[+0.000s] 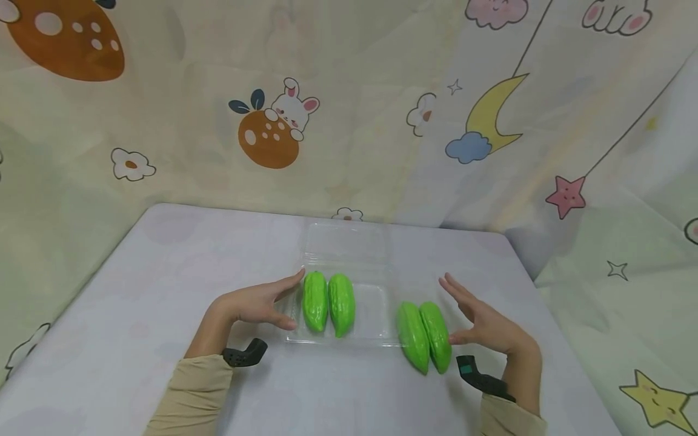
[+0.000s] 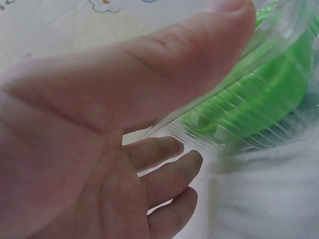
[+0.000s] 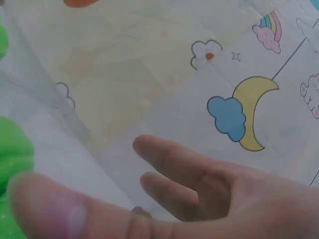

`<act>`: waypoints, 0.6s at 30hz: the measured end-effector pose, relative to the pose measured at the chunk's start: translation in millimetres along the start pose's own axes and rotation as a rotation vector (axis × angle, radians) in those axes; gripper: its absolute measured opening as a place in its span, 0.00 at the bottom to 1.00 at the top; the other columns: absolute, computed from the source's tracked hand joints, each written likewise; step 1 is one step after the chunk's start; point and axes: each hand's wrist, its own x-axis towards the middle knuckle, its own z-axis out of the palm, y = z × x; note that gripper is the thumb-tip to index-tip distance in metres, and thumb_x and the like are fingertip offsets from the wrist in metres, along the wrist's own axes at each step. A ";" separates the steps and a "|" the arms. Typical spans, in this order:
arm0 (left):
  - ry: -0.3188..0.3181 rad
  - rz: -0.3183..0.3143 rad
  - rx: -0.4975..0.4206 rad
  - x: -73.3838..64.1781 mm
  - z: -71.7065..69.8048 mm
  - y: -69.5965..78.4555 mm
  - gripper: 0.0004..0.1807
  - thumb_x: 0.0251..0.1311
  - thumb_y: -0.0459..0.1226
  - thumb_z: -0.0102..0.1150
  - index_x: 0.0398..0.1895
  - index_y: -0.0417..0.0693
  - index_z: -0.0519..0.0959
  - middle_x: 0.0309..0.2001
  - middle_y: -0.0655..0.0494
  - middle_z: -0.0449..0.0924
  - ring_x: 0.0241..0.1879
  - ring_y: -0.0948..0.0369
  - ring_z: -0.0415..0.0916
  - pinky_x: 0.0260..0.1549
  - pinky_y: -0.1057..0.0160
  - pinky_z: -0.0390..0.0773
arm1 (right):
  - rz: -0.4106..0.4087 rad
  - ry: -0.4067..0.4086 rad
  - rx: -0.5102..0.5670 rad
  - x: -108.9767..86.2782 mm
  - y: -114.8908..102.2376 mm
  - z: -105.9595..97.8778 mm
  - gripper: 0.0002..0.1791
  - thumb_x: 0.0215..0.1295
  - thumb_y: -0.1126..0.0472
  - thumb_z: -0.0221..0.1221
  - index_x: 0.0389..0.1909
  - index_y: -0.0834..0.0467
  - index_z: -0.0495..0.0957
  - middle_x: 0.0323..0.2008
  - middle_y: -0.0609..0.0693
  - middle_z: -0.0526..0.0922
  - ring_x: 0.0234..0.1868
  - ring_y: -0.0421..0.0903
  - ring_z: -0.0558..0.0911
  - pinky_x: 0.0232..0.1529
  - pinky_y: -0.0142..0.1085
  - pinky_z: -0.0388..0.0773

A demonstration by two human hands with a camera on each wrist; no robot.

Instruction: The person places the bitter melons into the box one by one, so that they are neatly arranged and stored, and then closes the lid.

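- The left hand (image 1: 256, 304) is at the left side of the clear box (image 1: 376, 312), thumb and fingers spread apart; its grip is released.
- In the left wrist view its thumb overlaps the box's rim; whether it touches the plastic I cannot tell.
- The box sits on the white counter (image 1: 136, 284), its clear lid (image 1: 346, 240) folded back flat on the far side.
- Two green gourds, the first gourd (image 1: 315, 303) and the second gourd (image 1: 342, 306), lie side by side lengthwise in the left half of the box.
- The third gourd (image 1: 413, 339) and the fourth gourd (image 1: 436, 338) lie together outside the box, at its near right corner, slightly slanted; the third is right by the box wall.
- The right hand (image 1: 488, 324) is to the right of the fourth gourd, fingers apart, its grip released too; the thumb is close by that gourd, contact unclear.
- Each wrist bears a black device, left (image 1: 245, 354) and right (image 1: 482, 380), above tan sleeves (image 1: 193, 393).
- Behind the counter hangs a pale cloth (image 1: 360, 133) printed with a moon, stars, flowers and a rabbit.
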 end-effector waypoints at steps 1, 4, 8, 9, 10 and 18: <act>0.000 0.001 -0.001 0.1 -0.1 -0.1 0.59 0.49 0.51 0.69 0.76 0.51 0.40 0.77 0.52 0.39 0.75 0.52 0.40 0.71 0.47 0.51 | 0.015 -0.008 0.007 0.7 3.1 1.0 0.60 0.47 0.59 0.72 0.76 0.45 0.42 0.76 0.56 0.33 0.73 0.30 0.40 0.60 0.12 0.48; -0.001 0.003 -0.005 -0.1 -0.5 0.1 0.59 0.49 0.51 0.69 0.76 0.51 0.40 0.77 0.51 0.39 0.75 0.52 0.40 0.71 0.47 0.51 | 0.044 -0.034 0.031 3.7 12.3 4.6 0.61 0.46 0.58 0.72 0.76 0.47 0.42 0.76 0.56 0.36 0.72 0.26 0.42 0.61 0.12 0.49; 0.001 -0.001 -0.002 -0.6 -0.9 0.8 0.59 0.49 0.51 0.70 0.76 0.50 0.40 0.77 0.51 0.40 0.75 0.51 0.40 0.71 0.47 0.51 | 0.074 -0.064 0.064 8.1 22.4 9.1 0.61 0.46 0.57 0.72 0.76 0.50 0.42 0.76 0.56 0.39 0.73 0.31 0.43 0.61 0.13 0.50; 0.002 -0.003 0.001 -0.7 -1.0 0.9 0.59 0.48 0.51 0.70 0.76 0.50 0.40 0.77 0.51 0.40 0.75 0.51 0.41 0.71 0.47 0.51 | 0.081 -0.069 0.068 8.8 24.4 10.0 0.61 0.46 0.57 0.72 0.76 0.51 0.43 0.76 0.56 0.40 0.75 0.36 0.43 0.60 0.13 0.51; 0.002 -0.005 0.003 -0.8 -1.0 1.1 0.60 0.48 0.51 0.70 0.76 0.50 0.40 0.77 0.51 0.40 0.75 0.51 0.41 0.71 0.47 0.51 | 0.087 -0.071 0.069 9.4 26.0 10.7 0.60 0.46 0.56 0.72 0.76 0.52 0.43 0.76 0.56 0.41 0.75 0.42 0.43 0.60 0.13 0.51; 0.004 -0.001 0.002 -0.8 -1.0 2.1 0.59 0.48 0.51 0.70 0.76 0.50 0.41 0.77 0.51 0.40 0.75 0.52 0.40 0.71 0.47 0.51 | 0.166 -0.044 0.002 12.3 32.1 14.8 0.57 0.48 0.51 0.71 0.75 0.54 0.47 0.75 0.59 0.48 0.74 0.62 0.48 0.70 0.41 0.58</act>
